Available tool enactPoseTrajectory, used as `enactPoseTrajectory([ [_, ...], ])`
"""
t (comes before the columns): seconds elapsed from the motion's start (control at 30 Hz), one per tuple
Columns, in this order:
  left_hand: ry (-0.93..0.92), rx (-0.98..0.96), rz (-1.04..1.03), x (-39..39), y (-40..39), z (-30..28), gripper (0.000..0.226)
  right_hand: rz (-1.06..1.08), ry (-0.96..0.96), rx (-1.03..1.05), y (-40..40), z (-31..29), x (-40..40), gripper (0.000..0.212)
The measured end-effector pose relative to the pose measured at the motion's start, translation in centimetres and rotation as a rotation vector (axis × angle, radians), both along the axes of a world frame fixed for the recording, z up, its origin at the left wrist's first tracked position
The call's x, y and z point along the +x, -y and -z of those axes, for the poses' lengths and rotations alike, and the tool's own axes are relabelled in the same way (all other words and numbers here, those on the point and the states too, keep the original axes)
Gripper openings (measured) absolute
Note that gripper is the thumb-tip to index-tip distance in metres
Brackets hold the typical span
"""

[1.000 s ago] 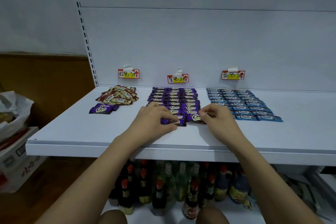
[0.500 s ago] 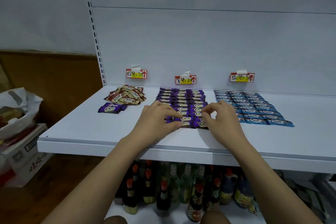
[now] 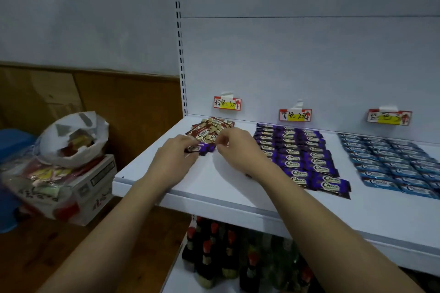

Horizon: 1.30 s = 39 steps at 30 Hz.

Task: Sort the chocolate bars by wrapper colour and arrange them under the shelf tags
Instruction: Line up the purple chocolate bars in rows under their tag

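Both hands have left the purple rows (image 3: 300, 154) for the brown pile (image 3: 210, 129). The left hand (image 3: 175, 158) now pinches a stray purple bar (image 3: 202, 148) there; the right hand (image 3: 238, 147) hovers half-curled, and I cannot tell if it holds anything. Probably the last purple ones.

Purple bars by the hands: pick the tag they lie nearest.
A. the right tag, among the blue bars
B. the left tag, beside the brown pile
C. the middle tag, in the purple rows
B: the stray purple bars lie beside the brown pile under the left tag, between both hands.
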<state>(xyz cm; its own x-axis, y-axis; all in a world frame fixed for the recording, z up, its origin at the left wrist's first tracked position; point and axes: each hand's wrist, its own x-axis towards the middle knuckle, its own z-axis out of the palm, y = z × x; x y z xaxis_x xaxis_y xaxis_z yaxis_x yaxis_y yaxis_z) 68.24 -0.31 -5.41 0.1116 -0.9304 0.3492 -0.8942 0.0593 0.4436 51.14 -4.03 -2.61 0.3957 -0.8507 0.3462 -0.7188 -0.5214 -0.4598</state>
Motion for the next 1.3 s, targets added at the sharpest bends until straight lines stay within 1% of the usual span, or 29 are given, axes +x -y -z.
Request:
enactPoseTrajectory([
  [0.03,0.001,0.027,0.011,0.3,0.2,0.0,0.031,-0.008,-0.012,0.005,0.6,-0.1,0.8,0.019],
  [0.17,-0.123,0.039,0.036,1.5,0.2,0.0,0.016,-0.032,-0.009,-0.017,2.7,-0.2,3.3,0.023],
  [0.27,-0.139,0.055,0.037,2.4,0.2,0.1,0.022,-0.076,-0.009,-0.004,3.5,0.9,4.3,0.020],
  [0.33,-0.159,0.036,0.027,2.6,0.2,0.2,0.019,-0.112,-0.076,-0.005,3.8,1.7,4.6,0.020],
  [0.4,-0.203,0.027,0.015,2.6,0.3,0.4,0.016,-0.111,-0.087,-0.015,4.1,2.1,4.6,0.018],
  [0.5,-0.250,0.024,0.011,2.6,0.3,0.6,0.021,-0.095,-0.045,-0.009,4.3,2.1,4.7,0.015],
  [0.6,-0.258,0.028,0.017,2.6,0.3,0.7,0.028,-0.097,0.017,0.027,4.3,2.0,4.7,0.012],
  [0.73,-0.273,0.041,0.032,2.7,0.3,0.8,0.030,-0.077,0.150,0.094,4.3,1.6,4.3,0.015],
  [0.83,-0.348,0.027,0.045,2.9,0.0,0.6,0.031,-0.042,0.250,0.088,4.4,1.2,3.8,0.012],
  [1.0,-0.410,-0.017,0.046,2.5,-0.5,0.0,0.027,-0.034,0.442,0.159,3.4,0.6,2.7,0.022],
  [1.1,-0.472,0.008,0.096,1.9,-0.9,-0.6,0.024,-0.012,0.468,0.174,2.5,0.1,1.3,0.019],
  [1.2,-0.603,0.032,0.163,0.9,-1.5,-1.2,0.022,0.012,0.478,0.169,1.4,-0.1,-0.8,0.018],
  [1.3,-0.614,0.029,0.240,-1.1,-2.1,-1.2,0.026,0.048,0.428,0.148,0.1,-0.1,-3.9,0.018],
])
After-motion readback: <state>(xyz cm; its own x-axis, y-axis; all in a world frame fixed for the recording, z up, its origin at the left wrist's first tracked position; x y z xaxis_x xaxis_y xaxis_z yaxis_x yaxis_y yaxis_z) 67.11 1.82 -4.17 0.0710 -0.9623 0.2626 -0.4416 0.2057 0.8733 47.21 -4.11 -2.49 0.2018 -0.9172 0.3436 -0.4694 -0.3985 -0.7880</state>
